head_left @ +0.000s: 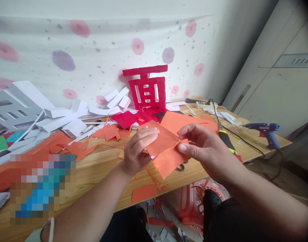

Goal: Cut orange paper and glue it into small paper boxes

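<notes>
Both my hands hold orange paper pieces above the wooden table [103, 164]. My left hand [136, 150] has its fingers pressed together on the left edge of one orange sheet [162, 140]. My right hand [203, 145] pinches a second orange piece [169, 160] between thumb and fingers; this piece hangs below and overlaps the first. A red cut-out character [146, 88] stands upright against the flowered cloth at the back.
Orange scraps [68, 145] and white strips [65, 119] litter the table's left and middle. A blue glue gun [266, 131] stands at the right edge, its cable trailing off. A black-and-yellow tool [226, 139] lies behind my right hand. Scissors [181, 166] lie under the paper. A red stool [194, 205] stands below.
</notes>
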